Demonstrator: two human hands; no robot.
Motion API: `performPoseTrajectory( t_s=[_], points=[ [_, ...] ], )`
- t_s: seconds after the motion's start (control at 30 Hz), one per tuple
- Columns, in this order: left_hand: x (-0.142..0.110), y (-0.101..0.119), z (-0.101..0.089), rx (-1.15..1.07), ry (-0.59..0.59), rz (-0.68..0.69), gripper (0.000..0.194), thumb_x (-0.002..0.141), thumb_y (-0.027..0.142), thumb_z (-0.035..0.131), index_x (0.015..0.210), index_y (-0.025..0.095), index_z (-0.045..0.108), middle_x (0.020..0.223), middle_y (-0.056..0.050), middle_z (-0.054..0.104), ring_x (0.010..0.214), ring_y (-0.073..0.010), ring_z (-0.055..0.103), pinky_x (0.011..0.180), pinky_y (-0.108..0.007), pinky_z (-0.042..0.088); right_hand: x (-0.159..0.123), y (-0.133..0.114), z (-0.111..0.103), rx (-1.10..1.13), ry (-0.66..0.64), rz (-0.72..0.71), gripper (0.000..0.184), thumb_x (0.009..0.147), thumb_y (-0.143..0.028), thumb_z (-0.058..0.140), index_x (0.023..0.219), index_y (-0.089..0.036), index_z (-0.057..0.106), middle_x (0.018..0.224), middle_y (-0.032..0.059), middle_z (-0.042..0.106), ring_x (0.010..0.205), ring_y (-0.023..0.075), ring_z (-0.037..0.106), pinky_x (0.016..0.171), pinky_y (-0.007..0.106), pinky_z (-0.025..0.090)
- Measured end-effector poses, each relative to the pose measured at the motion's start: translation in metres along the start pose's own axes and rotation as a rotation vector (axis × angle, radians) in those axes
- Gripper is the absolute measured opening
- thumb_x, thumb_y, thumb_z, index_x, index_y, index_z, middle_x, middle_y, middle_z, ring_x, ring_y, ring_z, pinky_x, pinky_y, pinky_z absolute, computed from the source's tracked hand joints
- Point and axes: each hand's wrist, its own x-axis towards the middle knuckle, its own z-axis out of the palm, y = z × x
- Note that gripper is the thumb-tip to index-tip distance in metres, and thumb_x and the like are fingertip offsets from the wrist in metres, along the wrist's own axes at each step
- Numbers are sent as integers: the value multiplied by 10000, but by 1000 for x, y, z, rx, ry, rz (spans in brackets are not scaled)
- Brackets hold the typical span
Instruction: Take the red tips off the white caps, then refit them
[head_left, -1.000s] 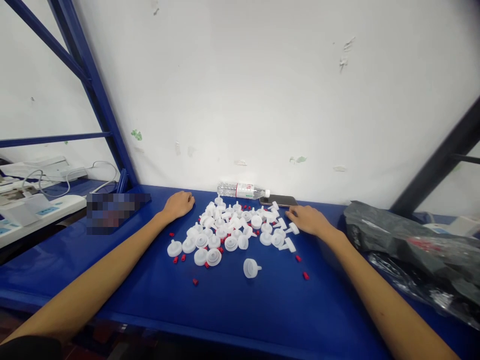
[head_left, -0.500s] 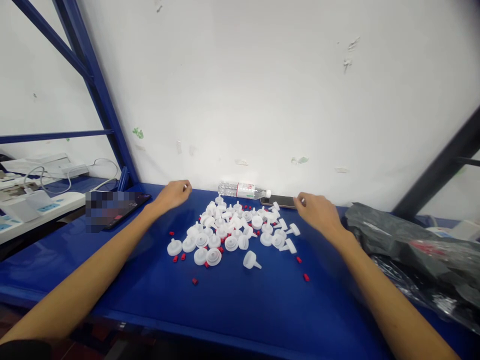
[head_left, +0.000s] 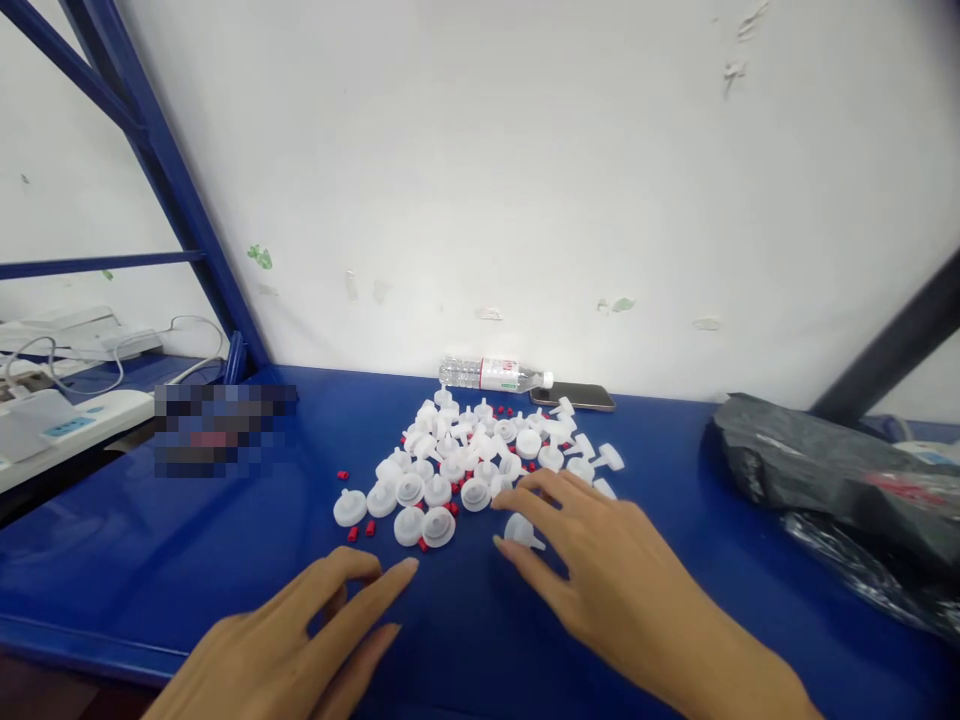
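A pile of white plastic nozzle caps, round with thin spouts, lies on the blue table with small red tips scattered among and around them. My right hand reaches over the pile's near right side, thumb and fingers apart. Between its thumb and forefinger one loose nozzle cap rests on its side; whether the fingers touch it I cannot tell. Lower left, my left hand hovers over the table in front of the pile, its fingers spread with nothing in them.
Behind the pile a clear plastic bottle lies on its side, next to a dark phone. A grey plastic bag lies at the right. On the left are a pixelated dark object, a white power strip and a blue metal frame.
Both hands have come back from the table's far side toward me. My right hand now sits over the loose nozzle cap; my left is at the near edge. The view has shifted slightly.
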Motion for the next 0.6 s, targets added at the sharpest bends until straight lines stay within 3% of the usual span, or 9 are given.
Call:
performPoseTrajectory(
  t_s=[0.1,0.2,0.33,0.4,0.47,0.6],
  points=[
    [-14,-5,18,21,-43,-24,398,1120,386,380,1453,344,593,1117,-16,744,716,-97,784,620,-107,597,-9,0,19,14,-26,38,251,967,-232,727,1214,-279,727,1144,54,743,997,288,742,700,380,613],
    [-17,-8,31,5,-80,-56,404,1121,342,363,1394,297,657,1119,-38,737,648,-99,768,650,-137,618,-12,2,25,89,-36,77,240,970,-159,706,1182,-266,740,1142,45,762,984,274,756,776,403,642],
    [-17,-10,39,-78,-104,-96,424,1123,340,344,1201,286,757,1049,-26,732,554,-86,726,718,-165,637,-22,-2,25,345,95,233,351,987,-278,724,1331,-334,677,1194,24,760,914,225,770,785,345,660],
    [-12,-8,38,-130,-69,-109,412,1122,340,351,1129,295,760,1034,-12,737,609,-93,754,759,-164,636,-29,-7,30,542,177,323,352,982,-358,733,1329,-356,671,1142,9,760,848,187,765,734,273,659],
    [-3,-3,35,-192,-10,-115,358,1118,336,389,1097,297,744,1055,2,755,740,-103,796,816,-147,623,-36,-13,38,727,224,365,357,962,-363,752,1312,-354,682,1127,6,751,929,182,767,786,232,655],
    [14,15,34,-419,130,-83,142,1072,300,555,1143,296,678,1041,43,798,913,-87,799,888,-88,577,-42,-25,45,907,128,342,359,987,-300,696,1337,-380,711,1208,12,716,1048,174,742,869,214,629]
  ],
)
